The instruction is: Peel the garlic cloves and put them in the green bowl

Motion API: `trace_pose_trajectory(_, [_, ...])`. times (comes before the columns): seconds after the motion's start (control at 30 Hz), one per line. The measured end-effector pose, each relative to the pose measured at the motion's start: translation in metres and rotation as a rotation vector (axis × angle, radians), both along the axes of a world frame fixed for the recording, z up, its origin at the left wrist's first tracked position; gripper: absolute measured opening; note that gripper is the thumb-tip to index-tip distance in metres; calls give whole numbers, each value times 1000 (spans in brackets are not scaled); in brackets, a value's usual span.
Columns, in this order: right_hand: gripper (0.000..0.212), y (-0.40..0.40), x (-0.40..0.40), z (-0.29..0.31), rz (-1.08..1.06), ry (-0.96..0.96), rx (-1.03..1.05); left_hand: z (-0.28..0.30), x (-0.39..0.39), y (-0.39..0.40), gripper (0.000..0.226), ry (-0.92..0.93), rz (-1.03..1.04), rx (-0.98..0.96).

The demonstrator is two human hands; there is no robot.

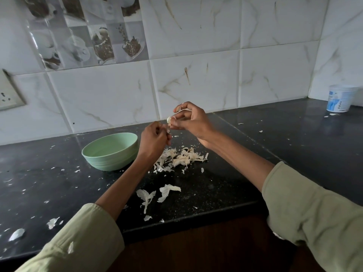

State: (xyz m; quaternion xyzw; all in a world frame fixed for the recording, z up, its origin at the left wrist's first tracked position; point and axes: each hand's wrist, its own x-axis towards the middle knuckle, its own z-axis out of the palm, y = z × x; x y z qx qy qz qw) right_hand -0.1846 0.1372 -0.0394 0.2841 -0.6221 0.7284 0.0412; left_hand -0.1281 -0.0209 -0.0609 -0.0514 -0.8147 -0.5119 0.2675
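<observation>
— Best way to finish this peel?
— Keep the garlic clove [169, 120] pinched in the right hand [191, 119] fingers, above the desk [245, 163]; strip skin with the left hand [152, 139], fingers curled and pinching a flake, over the peel pile [181, 157].
— Clove's long axis?
— Roughly upright, slightly tilted; which end points up, impossible to tell. Green bowl [110, 152] just left, ready.

Counter [245, 154]: bowl [110, 152] left of peel heap [182, 158]. Both hands raised above heap; right hand [188, 120] holds clove [169, 120], left hand [153, 140] just beside. Tub [340, 99] far right, in wall corner.
</observation>
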Motion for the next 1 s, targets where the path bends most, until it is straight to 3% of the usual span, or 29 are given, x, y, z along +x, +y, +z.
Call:
trace_pose_trajectory(0.1, [39, 4, -3, 1, 37, -106, -13, 3, 4, 0, 24, 57, 24, -96])
trace_pose_trajectory(0.2, [38, 9, -5, 2, 43, -148, 2, 5, 6, -3, 6, 96, 53, -201])
trace_pose_trajectory(0.57, [40, 14, 0, 11, 52, -185, 18, 7, 8, -3, 17, 242, 155, -455])
trace_pose_trajectory(0.7, [35, 14, 1, 12, 46, -212, 62, 12, 11, -3, 26, 320, 167, -434])
trace_pose_trajectory(1.0, [34, 15, 3, 12, 56, -227, 89, 15, 14, -2, 7, 338, 149, -356])
